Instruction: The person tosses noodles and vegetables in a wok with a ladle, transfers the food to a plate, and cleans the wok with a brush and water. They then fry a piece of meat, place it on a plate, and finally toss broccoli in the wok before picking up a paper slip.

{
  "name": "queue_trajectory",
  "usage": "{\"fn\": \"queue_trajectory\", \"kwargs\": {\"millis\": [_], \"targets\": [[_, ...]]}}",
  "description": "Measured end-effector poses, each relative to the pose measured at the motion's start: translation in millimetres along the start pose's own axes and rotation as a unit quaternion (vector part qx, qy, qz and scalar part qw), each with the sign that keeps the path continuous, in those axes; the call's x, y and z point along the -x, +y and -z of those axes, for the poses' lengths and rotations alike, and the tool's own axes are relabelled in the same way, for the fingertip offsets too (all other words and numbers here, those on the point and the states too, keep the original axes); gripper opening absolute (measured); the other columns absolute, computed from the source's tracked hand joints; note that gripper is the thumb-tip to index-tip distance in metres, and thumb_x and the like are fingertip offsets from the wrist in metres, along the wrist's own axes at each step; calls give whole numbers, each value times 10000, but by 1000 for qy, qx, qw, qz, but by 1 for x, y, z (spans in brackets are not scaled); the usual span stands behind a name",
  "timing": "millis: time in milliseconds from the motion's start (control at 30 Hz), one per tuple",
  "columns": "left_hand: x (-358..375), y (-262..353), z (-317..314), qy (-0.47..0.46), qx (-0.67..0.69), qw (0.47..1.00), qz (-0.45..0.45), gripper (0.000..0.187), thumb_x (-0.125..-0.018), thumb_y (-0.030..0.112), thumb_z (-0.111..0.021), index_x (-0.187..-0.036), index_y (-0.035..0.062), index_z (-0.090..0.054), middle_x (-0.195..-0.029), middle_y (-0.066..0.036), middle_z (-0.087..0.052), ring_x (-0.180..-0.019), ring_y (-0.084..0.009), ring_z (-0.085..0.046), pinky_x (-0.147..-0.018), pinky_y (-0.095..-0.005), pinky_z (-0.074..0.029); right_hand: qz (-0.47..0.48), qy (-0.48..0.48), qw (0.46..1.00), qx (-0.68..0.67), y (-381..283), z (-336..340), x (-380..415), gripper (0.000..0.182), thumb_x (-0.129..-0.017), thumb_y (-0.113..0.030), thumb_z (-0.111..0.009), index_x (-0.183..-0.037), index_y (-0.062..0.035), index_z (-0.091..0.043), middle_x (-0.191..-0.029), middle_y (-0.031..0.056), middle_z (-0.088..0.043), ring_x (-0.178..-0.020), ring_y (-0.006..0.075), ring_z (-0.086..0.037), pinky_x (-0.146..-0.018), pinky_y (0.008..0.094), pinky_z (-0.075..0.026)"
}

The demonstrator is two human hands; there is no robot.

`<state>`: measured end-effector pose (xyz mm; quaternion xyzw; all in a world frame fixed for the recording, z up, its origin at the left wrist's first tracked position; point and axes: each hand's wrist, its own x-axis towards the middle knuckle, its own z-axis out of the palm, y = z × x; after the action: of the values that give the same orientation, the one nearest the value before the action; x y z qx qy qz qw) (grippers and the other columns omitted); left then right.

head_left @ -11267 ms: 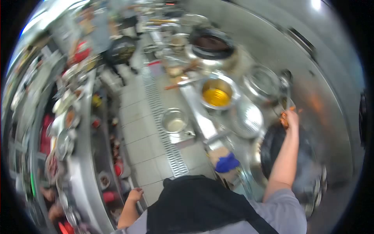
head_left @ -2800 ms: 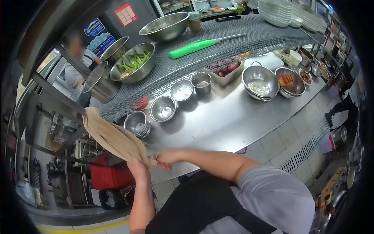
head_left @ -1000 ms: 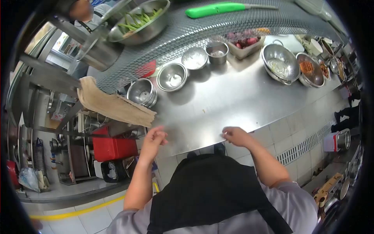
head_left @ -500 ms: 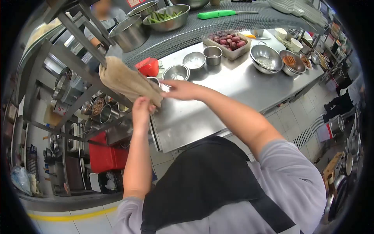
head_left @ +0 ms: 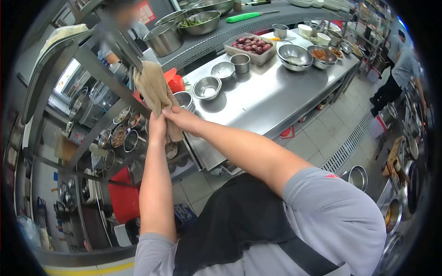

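A beige cloth [head_left: 154, 85] hangs over a metal frame post on the left, beside the steel counter. My left hand [head_left: 158, 128] is closed on the lower part of the cloth. Right against it, my right hand [head_left: 183, 120] also grips the cloth, its fingers partly hidden in the folds. Below both hands, a loose end of the cloth hangs down. Just beyond my right hand stand small steel bowls [head_left: 184, 99], partly covered by the cloth and the hand. A red plastic object [head_left: 175, 82] lies behind the cloth.
On the steel counter [head_left: 258, 108] stand a steel bowl [head_left: 206, 87], a steel pot [head_left: 240, 63] and a tub of red onions [head_left: 251, 45]. A green-handled knife [head_left: 244, 17] lies on the raised ledge. A co-worker [head_left: 122, 32] stands behind the frame; others are far right.
My right hand has come down and left to meet my left hand at the cloth. The cloth now hangs more steeply and looks bunched between the hands. The view has turned somewhat.
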<state>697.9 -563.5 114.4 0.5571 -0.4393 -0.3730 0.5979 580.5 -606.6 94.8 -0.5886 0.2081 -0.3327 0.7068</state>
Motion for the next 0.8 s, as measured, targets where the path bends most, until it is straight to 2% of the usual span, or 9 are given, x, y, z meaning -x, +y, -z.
{"fn": "queue_trajectory", "kwargs": {"millis": [33,100,200,300,333,467,533,633,800], "targets": [[3,-5,-3,-10,0,1000,-2,389,-935,163,-486,-1270,-18,-405,-1132,-117,-554,-1013,-205,-562,-860,-332,-458,4,9,1000,0,-5,3,13,518,-939,-394,-471,-1313,-35,-443,-1153,125,-576,-1041,184,-567,-869,319,-446],[9,-20,-14,56,57,995,-60,370,-937,181,-493,-1242,-18,-432,-1118,-117,-565,-958,-185,-577,-804,-315,-471,-14,-10,998,65,-23,14,51,508,-920,-343,-513,-1249,42,-468,-935,115,-648,-730,147,-635,-618,283,-504],[26,-12,-37,67,87,991,-75,362,-946,179,-472,-1246,-21,-431,-1109,-111,-556,-952,-193,-577,-802,-321,-476,-60,-19,994,84,-4,39,78,417,-913,-307,-526,-1167,23,-529,-784,82,-650,-577,129,-619,-493,251,-474],[35,3,-50,29,119,991,-55,363,-947,201,-478,-1228,-25,-437,-1086,-115,-561,-911,-199,-589,-770,-320,-485,-118,14,986,119,8,54,92,345,-911,-317,-528,-1057,-10,-586,-725,74,-638,-573,148,-623,-510,262,-483],[37,5,-52,3,129,991,-36,369,-946,214,-482,-1225,-25,-438,-1088,-115,-558,-899,-205,-592,-760,-326,-491,-120,48,986,106,7,53,97,338,-912,-339,-519,-970,-18,-602,-771,75,-645,-601,143,-628,-514,265,-480],[42,4,-54,-5,161,987,26,386,-946,251,-490,-1219,-16,-440,-1095,-118,-554,-883,-224,-604,-748,-339,-508,-82,108,986,94,-11,46,105,393,-910,-378,-511,-1031,-15,-602,-885,94,-651,-741,159,-641,-637,287,-505],[55,8,-56,-50,262,958,108,422,-949,302,-482,-1237,-2,-432,-1118,-119,-554,-937,-236,-602,-789,-362,-510,-26,94,990,98,-22,40,106,508,-919,-433,-498,-1208,-18,-533,-1090,103,-606,-919,165,-590,-788,298,-469],[67,6,-52,-101,314,939,101,467,-954,354,-459,-1262,7,-417,-1157,-126,-547,-1026,-241,-578,-863,-386,-488,-5,65,997,37,-24,29,90,518,-899,-438,-522,-1229,-38,-531,-1124,123,-597,-1009,195,-571,-891,326,-445],[87,-14,-37,-67,336,933,108,460,-960,349,-435,-1261,1,-421,-1171,-123,-545,-1077,-241,-549,-910,-387,-458,-79,-38,996,-33,-37,1,81,601,-881,-429,-573,-1294,-8,-458,-1191,121,-560,-1074,195,-542,-909,335,-436]]}}
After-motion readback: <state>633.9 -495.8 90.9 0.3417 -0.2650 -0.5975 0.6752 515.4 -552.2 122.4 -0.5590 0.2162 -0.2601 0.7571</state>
